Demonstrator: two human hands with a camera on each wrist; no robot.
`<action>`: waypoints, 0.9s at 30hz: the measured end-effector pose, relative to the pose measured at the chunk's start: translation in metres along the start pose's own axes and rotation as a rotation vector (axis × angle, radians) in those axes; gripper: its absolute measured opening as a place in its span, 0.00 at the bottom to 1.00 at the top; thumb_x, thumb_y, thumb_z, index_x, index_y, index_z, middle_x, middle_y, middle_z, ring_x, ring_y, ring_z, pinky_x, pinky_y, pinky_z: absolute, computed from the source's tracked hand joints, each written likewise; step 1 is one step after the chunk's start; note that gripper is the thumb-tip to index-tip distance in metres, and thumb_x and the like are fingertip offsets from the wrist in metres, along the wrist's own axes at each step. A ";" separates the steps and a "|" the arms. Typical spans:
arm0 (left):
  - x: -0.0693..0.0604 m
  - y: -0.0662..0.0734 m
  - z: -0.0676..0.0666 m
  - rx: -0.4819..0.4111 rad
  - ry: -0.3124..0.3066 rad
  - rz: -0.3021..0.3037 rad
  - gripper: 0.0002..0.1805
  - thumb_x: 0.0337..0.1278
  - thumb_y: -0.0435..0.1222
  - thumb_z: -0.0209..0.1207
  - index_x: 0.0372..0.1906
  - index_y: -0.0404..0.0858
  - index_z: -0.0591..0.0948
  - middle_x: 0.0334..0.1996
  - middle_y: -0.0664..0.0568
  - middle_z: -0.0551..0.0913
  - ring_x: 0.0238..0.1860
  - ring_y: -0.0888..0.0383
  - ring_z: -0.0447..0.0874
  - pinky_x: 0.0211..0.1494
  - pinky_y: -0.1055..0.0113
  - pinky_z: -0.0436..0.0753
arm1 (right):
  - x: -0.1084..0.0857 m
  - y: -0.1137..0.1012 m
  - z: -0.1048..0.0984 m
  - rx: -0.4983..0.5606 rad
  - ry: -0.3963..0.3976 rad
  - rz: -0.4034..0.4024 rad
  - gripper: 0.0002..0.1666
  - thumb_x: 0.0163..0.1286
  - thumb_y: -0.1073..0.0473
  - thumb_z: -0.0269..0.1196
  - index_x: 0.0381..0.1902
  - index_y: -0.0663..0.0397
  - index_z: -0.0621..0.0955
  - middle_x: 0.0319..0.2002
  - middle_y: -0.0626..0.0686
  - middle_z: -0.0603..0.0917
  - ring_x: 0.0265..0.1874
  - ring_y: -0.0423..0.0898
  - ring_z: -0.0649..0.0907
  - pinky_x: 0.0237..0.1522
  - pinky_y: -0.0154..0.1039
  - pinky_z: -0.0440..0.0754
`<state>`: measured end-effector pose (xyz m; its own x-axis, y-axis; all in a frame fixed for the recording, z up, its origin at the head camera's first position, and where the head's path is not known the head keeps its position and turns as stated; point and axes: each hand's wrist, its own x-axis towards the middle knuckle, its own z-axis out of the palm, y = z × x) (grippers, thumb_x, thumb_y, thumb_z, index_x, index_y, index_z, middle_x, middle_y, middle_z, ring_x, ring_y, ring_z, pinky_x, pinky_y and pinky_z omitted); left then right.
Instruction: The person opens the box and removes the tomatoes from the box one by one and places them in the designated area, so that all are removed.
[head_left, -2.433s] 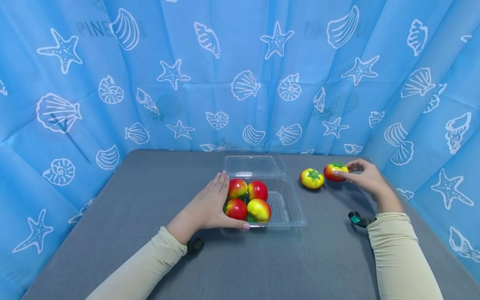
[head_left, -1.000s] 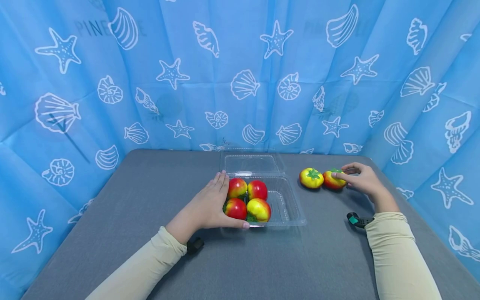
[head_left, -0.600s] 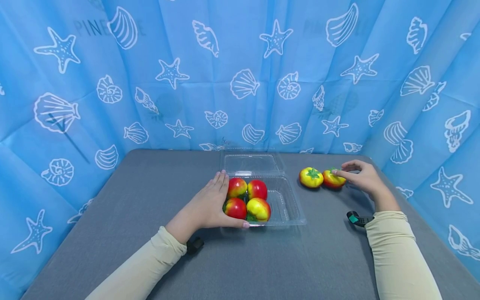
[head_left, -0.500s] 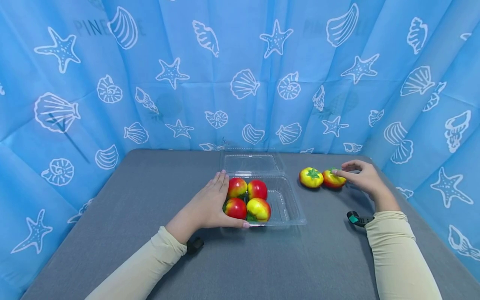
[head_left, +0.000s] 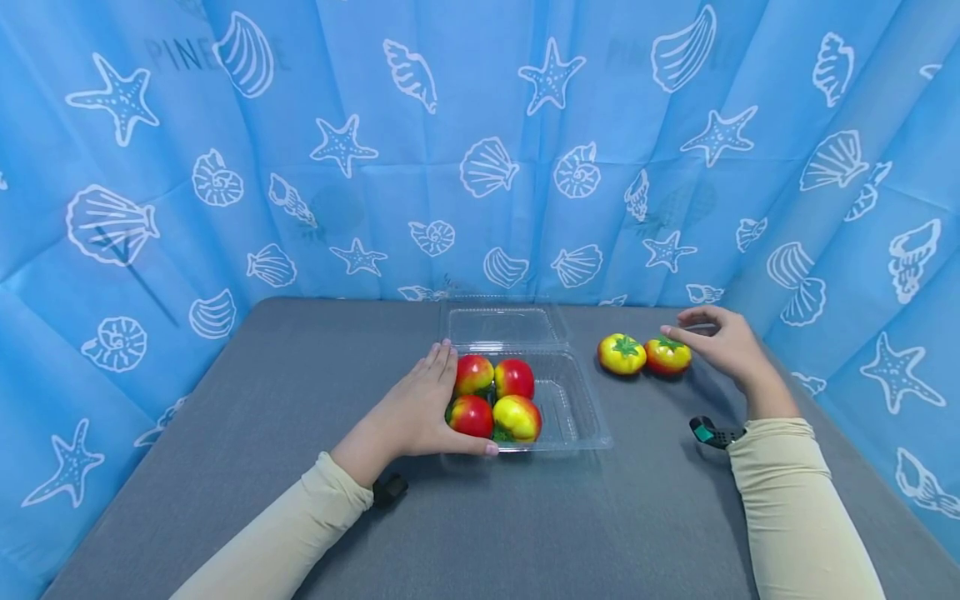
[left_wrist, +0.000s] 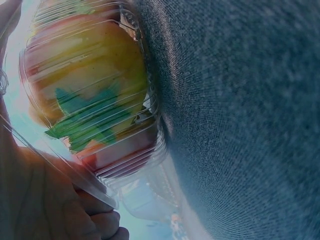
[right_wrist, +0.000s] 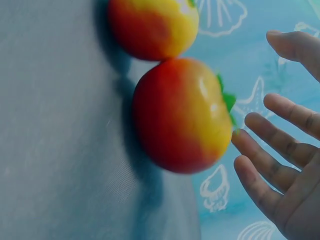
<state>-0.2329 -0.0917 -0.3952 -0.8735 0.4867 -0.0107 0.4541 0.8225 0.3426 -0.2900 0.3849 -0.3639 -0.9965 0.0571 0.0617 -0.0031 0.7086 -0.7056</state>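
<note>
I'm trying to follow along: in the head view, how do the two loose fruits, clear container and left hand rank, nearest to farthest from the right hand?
From the right hand:
1. Right loose fruit: close beside it.
2. Left loose fruit: next one leftward.
3. Clear container: farther left.
4. Left hand: container's left side.

From my end I see smooth, glossy fruits [right_wrist: 177, 117], a clear, ribbed plastic box [head_left: 561, 404] and a counter [head_left: 555, 533] in matt woven cloth.
</note>
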 end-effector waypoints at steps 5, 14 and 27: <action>0.000 0.000 0.001 0.000 0.006 0.002 0.78 0.40 0.82 0.61 0.87 0.37 0.49 0.88 0.43 0.45 0.88 0.42 0.44 0.85 0.44 0.62 | -0.002 -0.012 0.000 -0.008 0.017 -0.050 0.44 0.74 0.33 0.65 0.70 0.63 0.74 0.69 0.69 0.77 0.68 0.69 0.78 0.59 0.51 0.83; -0.001 0.001 0.001 0.002 0.004 0.002 0.78 0.40 0.82 0.61 0.87 0.38 0.49 0.88 0.43 0.45 0.88 0.42 0.44 0.85 0.44 0.62 | -0.009 -0.037 -0.001 -0.006 0.020 -0.118 0.41 0.75 0.35 0.65 0.70 0.61 0.75 0.68 0.68 0.78 0.68 0.67 0.78 0.66 0.66 0.79; -0.001 0.001 0.000 -0.001 0.003 0.012 0.77 0.41 0.81 0.61 0.87 0.38 0.49 0.88 0.43 0.45 0.88 0.41 0.44 0.85 0.44 0.63 | -0.022 -0.069 0.001 0.033 0.012 -0.197 0.35 0.75 0.39 0.67 0.67 0.56 0.76 0.67 0.61 0.80 0.66 0.63 0.81 0.54 0.31 0.85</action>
<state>-0.2315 -0.0920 -0.3947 -0.8685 0.4957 -0.0039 0.4643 0.8161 0.3441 -0.2677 0.3340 -0.3171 -0.9753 -0.0717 0.2092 -0.2008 0.6834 -0.7019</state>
